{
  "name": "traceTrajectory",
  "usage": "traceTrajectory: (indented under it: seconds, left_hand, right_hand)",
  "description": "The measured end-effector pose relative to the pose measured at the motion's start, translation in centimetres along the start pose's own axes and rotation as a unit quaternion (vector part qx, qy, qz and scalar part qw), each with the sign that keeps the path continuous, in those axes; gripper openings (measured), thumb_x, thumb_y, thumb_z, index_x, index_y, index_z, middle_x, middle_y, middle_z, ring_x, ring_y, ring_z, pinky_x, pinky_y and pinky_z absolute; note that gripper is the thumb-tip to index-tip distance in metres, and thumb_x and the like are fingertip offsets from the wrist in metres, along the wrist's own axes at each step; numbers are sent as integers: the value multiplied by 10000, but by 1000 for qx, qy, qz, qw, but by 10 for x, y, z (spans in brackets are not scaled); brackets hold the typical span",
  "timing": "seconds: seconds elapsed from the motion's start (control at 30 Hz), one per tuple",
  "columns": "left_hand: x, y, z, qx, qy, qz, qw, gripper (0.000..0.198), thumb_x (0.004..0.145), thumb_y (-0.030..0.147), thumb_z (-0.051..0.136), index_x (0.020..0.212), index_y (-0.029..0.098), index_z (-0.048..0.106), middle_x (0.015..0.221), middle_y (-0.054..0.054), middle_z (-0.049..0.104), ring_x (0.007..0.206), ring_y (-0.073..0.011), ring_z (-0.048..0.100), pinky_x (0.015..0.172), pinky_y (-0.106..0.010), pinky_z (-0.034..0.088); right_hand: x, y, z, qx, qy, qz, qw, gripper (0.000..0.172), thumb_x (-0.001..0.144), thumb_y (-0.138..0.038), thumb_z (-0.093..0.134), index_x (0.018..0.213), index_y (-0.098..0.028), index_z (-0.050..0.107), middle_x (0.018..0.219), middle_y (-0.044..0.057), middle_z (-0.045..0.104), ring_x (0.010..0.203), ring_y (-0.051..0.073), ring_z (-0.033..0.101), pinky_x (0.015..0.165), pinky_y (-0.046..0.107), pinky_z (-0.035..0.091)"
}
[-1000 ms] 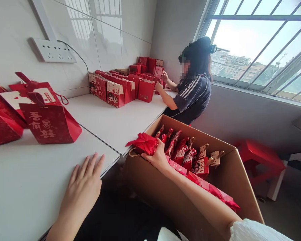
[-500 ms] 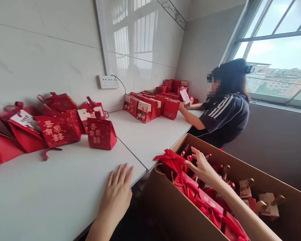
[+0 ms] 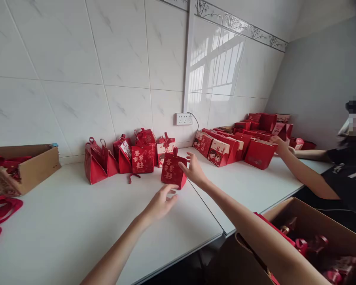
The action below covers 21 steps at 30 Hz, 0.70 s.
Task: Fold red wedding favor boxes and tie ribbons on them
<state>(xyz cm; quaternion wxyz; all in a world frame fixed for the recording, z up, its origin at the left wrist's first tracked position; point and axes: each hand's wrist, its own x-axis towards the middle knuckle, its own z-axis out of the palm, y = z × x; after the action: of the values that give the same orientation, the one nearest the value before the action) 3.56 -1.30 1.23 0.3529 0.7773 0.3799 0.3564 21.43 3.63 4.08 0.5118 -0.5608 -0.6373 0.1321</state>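
In the head view, one red gift box (image 3: 171, 171) with pale lettering, upright on the white tabletop (image 3: 77, 221), between left grip (image 3: 160, 202) and right grip (image 3: 193, 170). Left grip just below the box's front lower edge, fingers loosely bent and apart, palm unfilled; cannot tell whether fingertips touch the edge. Right grip at the box's right side, thumb overlapping the front face near the upper right, other fingers spread away from it; cannot tell whether thumb and face meet. Behind and to the left, six more red boxes (image 3: 142, 160) in a cluster, one of them white-topped, with one short ribbon strand (image 3: 130, 179) in front. Against the tiled wall, one socket strip (image 3: 184, 119) with one cable. Across the seam to the right, a second group of red boxes (image 3: 249, 134), too overlapped for a count, with one plain red box (image 3: 259, 154) foremost. At far right, one co-worker in a striped sleeve (image 3: 354, 162), a hand (image 3: 280, 145) at that plain box's upper corner. Two cartons in all: one at far left (image 3: 40, 174), red ribbon (image 3: 2, 213) before it; one at lower right (image 3: 234, 261), red packages inside, number unclear.
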Motion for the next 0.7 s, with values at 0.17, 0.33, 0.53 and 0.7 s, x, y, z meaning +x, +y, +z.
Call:
traceTrajectory:
  seconds: [0.17,0.33,0.53,0.7]
  left_hand:
    - [21,-32,-52,7,239,26,971,333,808,376,505,1068,174,554,1193,-136,594,1130,-251,570,881,-398,510]
    - [9,-40,-81,8,305,35,952,354,790,413,570,1071,198,561,1143,-96,629,1079,-226,591,900,-359,486]
    - [-4,-20,-82,30,266,44,962,168,778,328,592,694,184,605,702,-6,662,711,-153,625,707,-250,503]
    - [-10,-13,-71,11,260,58,964,130,763,296,595,710,177,598,680,2,647,640,-133,610,615,-216,502]
  right_hand:
    - [19,-12,44,76,-58,-31,995,151,823,-283,424,856,-198,545,839,56,646,769,213,593,737,386,472]
    - [-1,-36,70,167,-161,-92,968,139,794,-317,491,732,-198,527,734,3,595,681,159,539,644,286,439]
    - [-26,-49,81,225,-169,-93,955,138,803,-301,505,715,-203,465,624,-33,494,571,119,429,548,244,371]
    - [-41,-48,72,209,-132,-113,962,94,812,-254,511,742,-205,471,609,-46,486,523,100,400,509,227,357]
